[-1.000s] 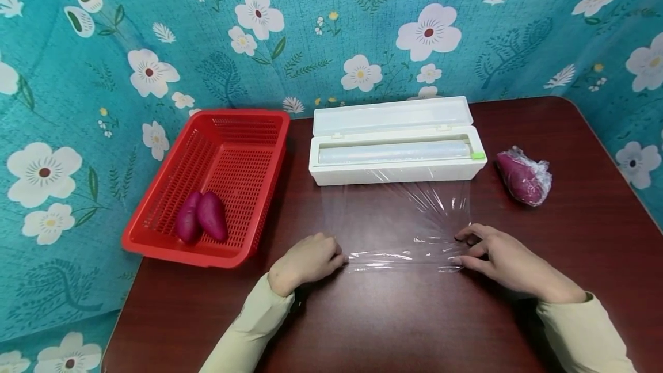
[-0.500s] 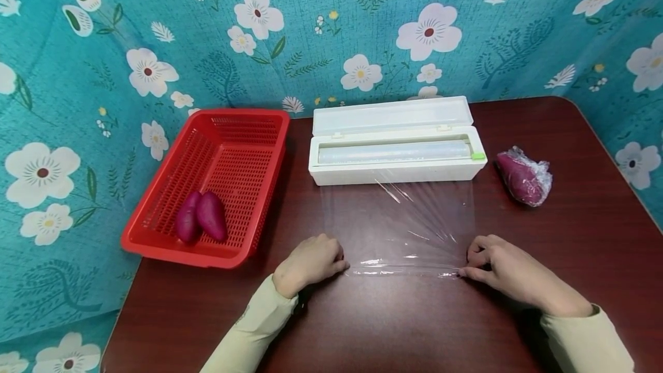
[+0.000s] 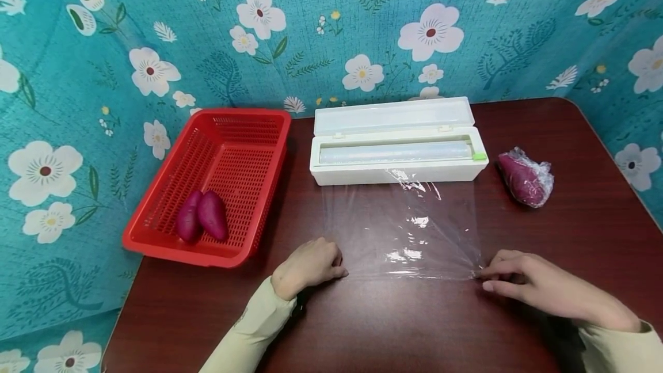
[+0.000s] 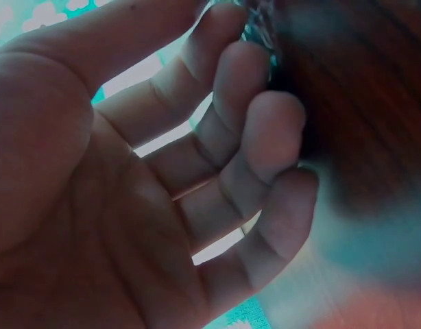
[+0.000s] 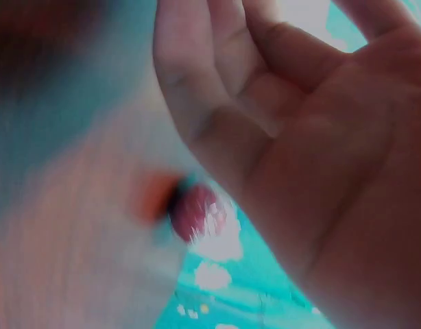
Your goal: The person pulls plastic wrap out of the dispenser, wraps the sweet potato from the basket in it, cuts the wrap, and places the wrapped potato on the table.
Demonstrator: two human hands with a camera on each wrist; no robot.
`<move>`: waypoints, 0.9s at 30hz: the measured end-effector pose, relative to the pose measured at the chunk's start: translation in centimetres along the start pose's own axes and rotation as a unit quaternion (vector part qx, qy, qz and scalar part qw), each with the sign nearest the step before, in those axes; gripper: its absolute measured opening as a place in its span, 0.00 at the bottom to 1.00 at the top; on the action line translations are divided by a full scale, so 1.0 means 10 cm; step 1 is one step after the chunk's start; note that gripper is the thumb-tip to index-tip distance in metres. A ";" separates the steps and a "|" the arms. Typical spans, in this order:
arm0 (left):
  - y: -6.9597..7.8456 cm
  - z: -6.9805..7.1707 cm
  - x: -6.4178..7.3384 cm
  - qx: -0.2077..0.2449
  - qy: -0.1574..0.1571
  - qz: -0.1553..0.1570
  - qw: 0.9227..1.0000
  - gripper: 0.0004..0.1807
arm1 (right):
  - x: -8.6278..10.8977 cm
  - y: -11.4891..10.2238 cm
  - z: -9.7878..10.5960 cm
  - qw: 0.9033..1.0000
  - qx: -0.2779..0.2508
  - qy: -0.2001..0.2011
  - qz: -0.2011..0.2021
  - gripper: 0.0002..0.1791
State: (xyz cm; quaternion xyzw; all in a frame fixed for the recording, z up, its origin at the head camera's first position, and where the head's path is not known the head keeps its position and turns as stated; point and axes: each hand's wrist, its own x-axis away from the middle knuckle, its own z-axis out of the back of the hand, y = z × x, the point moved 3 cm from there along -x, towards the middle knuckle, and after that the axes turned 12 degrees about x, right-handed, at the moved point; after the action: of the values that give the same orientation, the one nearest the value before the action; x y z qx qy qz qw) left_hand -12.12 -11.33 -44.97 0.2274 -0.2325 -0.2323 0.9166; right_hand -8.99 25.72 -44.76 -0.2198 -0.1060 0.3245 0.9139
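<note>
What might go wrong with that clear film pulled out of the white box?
The clear film may fold and cling to itself, since creases run to the corner by the right grip. That corner could slip, as only fingertips seem to touch it. A hard tug might shift the white box, as the film runs over its front from the roll.

- The pale-sleeved left arm slants up from the bottom edge, left of centre.
- The left hand sits just below the middle of the frame, back upward, pointing right; from its wrist I see the fingers bent inward, slim gaps between.
- The right arm enters at the lower right corner.
- The right hand points left, thumb below the index finger.
</note>
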 end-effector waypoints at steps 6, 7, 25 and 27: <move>0.01 0.00 0.01 -0.012 0.002 -0.003 1.000 0.15 | -0.05 0.01 0.18 0.996 0.047 0.057 -0.053 0.09; 0.01 0.00 0.01 -0.013 0.001 -0.001 1.000 0.15 | -0.09 -0.01 0.19 0.992 0.074 0.071 -0.070 0.11; 0.02 0.00 0.06 -0.014 -0.002 -0.007 1.000 0.12 | -0.50 -0.19 -0.17 0.971 0.189 0.070 -0.128 0.39; 0.01 -0.01 0.06 -0.014 -0.003 -0.004 1.000 0.12 | -0.48 -0.18 -0.17 0.972 0.188 0.066 -0.129 0.40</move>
State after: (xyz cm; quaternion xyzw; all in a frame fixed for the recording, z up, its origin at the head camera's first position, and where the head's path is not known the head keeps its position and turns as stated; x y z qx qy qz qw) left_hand -11.57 -11.53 -44.76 0.2146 -0.2311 -0.2399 0.9181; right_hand -11.11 20.79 -45.66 -0.0499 -0.0100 0.2031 0.9778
